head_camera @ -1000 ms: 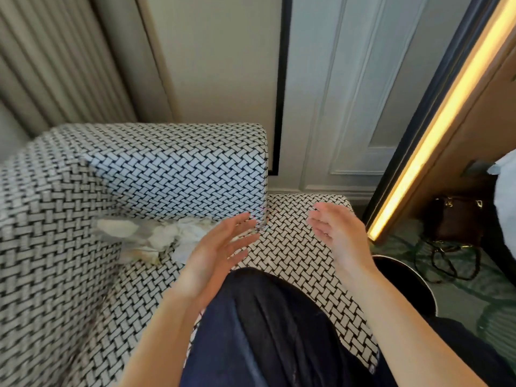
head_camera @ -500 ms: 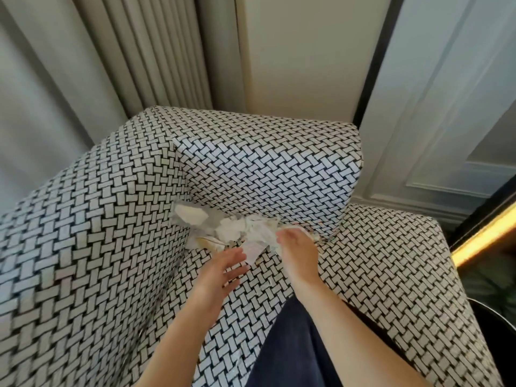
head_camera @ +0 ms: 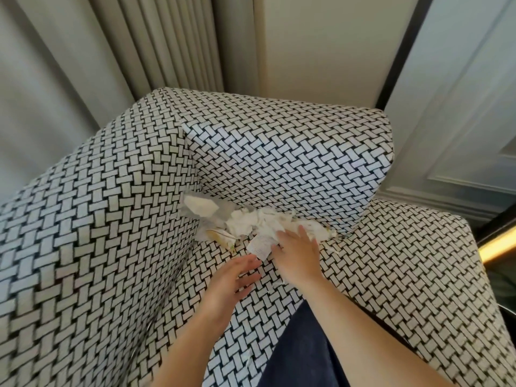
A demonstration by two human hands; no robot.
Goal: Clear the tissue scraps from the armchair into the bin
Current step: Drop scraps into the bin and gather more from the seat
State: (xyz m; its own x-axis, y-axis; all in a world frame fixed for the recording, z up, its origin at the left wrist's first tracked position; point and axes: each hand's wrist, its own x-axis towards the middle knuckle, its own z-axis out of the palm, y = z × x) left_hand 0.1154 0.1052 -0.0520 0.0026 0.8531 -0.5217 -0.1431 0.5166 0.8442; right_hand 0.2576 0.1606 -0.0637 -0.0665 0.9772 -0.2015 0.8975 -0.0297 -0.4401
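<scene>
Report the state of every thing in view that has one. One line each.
tissue scraps: crumpled, piled in the seat's back corner, not yet lifted.
right hand: open, fingers spread on the scraps.
left hand: open, holding nothing, just short of the pile.
armchair: littered with the scraps.
curtain: hanging in folds.
light strip: lit.

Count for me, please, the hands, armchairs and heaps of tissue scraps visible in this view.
Hands: 2, left hand and right hand
Armchairs: 1, the armchair
Tissue heaps: 1, the heap of tissue scraps in the seat corner
Total: 4
</scene>
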